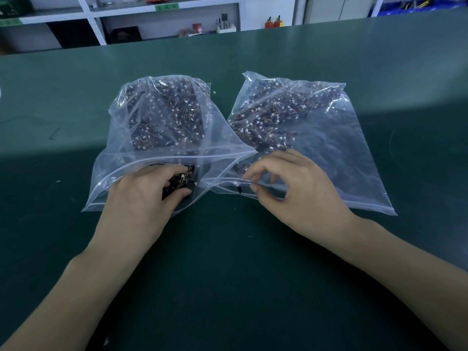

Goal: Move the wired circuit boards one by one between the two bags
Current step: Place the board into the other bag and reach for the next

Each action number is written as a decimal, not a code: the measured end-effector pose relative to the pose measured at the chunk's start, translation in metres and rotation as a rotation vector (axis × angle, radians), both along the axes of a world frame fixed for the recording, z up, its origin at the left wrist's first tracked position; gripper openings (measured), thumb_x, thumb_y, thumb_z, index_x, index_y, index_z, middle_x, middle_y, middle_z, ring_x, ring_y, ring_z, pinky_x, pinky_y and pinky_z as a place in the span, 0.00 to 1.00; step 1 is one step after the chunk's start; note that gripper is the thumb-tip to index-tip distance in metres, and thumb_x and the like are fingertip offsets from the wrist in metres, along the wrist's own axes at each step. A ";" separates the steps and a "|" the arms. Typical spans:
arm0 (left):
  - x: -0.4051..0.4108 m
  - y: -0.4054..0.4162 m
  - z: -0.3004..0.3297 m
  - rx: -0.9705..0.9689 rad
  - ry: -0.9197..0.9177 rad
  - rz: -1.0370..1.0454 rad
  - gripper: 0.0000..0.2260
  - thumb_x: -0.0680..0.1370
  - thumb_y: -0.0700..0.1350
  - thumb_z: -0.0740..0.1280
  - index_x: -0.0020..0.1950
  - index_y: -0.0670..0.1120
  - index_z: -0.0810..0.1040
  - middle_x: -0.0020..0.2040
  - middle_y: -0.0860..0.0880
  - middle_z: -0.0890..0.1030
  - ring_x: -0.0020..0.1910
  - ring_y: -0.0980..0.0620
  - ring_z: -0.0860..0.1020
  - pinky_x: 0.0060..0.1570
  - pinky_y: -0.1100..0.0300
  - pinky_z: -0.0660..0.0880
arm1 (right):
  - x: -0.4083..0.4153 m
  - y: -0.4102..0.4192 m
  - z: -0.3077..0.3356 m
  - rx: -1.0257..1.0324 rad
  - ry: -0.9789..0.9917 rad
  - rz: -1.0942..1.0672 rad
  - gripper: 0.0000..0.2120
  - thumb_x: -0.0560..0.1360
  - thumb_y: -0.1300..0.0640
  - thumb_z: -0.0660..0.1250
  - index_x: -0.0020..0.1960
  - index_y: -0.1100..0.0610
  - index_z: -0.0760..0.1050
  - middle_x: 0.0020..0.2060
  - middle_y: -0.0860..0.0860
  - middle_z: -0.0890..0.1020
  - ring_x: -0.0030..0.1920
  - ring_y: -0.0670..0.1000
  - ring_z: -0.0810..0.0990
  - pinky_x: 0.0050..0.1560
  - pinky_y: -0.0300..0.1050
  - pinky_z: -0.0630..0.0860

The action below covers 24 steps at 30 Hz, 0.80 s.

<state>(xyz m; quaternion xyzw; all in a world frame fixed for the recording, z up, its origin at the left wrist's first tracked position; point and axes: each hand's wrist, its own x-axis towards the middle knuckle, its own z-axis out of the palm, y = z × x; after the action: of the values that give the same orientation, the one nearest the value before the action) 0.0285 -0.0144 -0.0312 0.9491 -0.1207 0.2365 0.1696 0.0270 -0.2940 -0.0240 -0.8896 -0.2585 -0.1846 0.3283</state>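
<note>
Two clear zip bags lie side by side on the green table, both holding several dark circuit boards with thin wires and white connectors. My left hand [144, 196] is at the mouth of the left bag [162, 117], fingers and thumb curled round a dark wired circuit board [181, 182]. My right hand [291, 188] hovers at the mouth of the right bag [336, 153], its fingertips pinching the bag's zip edge [243, 184]. The two bag mouths overlap between my hands.
The green table [228, 274] stretches wide on all sides of the bags. White shelving [96, 26] with small items and two red bottles [273, 22] stands beyond the table's far edge.
</note>
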 end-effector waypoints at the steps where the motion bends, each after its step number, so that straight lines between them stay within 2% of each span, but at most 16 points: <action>1: 0.000 0.000 0.000 -0.001 -0.008 -0.002 0.17 0.71 0.43 0.83 0.58 0.51 0.87 0.41 0.58 0.78 0.40 0.54 0.77 0.43 0.57 0.75 | 0.000 0.000 0.000 -0.004 0.003 0.000 0.10 0.76 0.63 0.74 0.54 0.51 0.83 0.46 0.42 0.83 0.49 0.47 0.79 0.55 0.50 0.78; 4: 0.000 0.000 0.001 -0.018 -0.038 -0.033 0.15 0.71 0.40 0.83 0.57 0.50 0.88 0.40 0.61 0.75 0.37 0.57 0.75 0.42 0.59 0.75 | 0.000 0.000 0.000 -0.007 0.005 -0.001 0.11 0.76 0.63 0.74 0.55 0.51 0.83 0.46 0.42 0.83 0.49 0.47 0.79 0.55 0.50 0.78; 7: 0.000 0.001 0.000 -0.042 -0.052 -0.083 0.13 0.73 0.37 0.81 0.55 0.49 0.88 0.44 0.58 0.82 0.37 0.57 0.78 0.43 0.54 0.81 | -0.001 0.000 0.001 -0.007 0.008 -0.002 0.11 0.76 0.63 0.74 0.55 0.51 0.83 0.46 0.42 0.83 0.49 0.47 0.79 0.56 0.49 0.77; 10: 0.000 0.000 0.001 -0.053 -0.080 -0.124 0.10 0.75 0.37 0.80 0.53 0.48 0.88 0.47 0.55 0.84 0.38 0.56 0.79 0.43 0.50 0.83 | -0.001 0.000 0.001 -0.005 0.014 -0.004 0.11 0.76 0.63 0.74 0.56 0.51 0.83 0.46 0.42 0.83 0.49 0.48 0.79 0.56 0.50 0.77; 17: -0.011 -0.024 0.004 -0.073 -0.305 -0.314 0.02 0.82 0.41 0.75 0.53 0.45 0.88 0.49 0.52 0.85 0.47 0.49 0.81 0.51 0.56 0.77 | -0.001 0.001 0.000 0.016 0.010 0.001 0.10 0.76 0.59 0.76 0.56 0.51 0.83 0.48 0.44 0.83 0.50 0.48 0.78 0.57 0.50 0.76; 21: -0.019 -0.036 0.002 -0.271 -0.265 -0.365 0.01 0.80 0.41 0.76 0.51 0.45 0.87 0.47 0.55 0.84 0.46 0.56 0.81 0.49 0.63 0.77 | -0.002 0.003 -0.002 0.022 0.000 0.046 0.09 0.77 0.59 0.76 0.57 0.52 0.83 0.50 0.44 0.83 0.50 0.49 0.78 0.57 0.51 0.76; 24: -0.022 -0.043 0.000 -0.510 -0.125 -0.391 0.07 0.78 0.39 0.77 0.52 0.49 0.83 0.47 0.56 0.85 0.47 0.55 0.85 0.50 0.65 0.79 | -0.002 0.004 -0.004 0.024 0.001 0.087 0.09 0.78 0.55 0.76 0.58 0.51 0.84 0.50 0.44 0.83 0.51 0.50 0.78 0.58 0.53 0.75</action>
<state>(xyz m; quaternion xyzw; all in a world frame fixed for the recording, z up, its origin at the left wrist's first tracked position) 0.0066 -0.0570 -0.0314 0.8184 -0.2479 0.2800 0.4363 0.0250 -0.2897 -0.0277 -0.8736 -0.2945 -0.1728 0.3468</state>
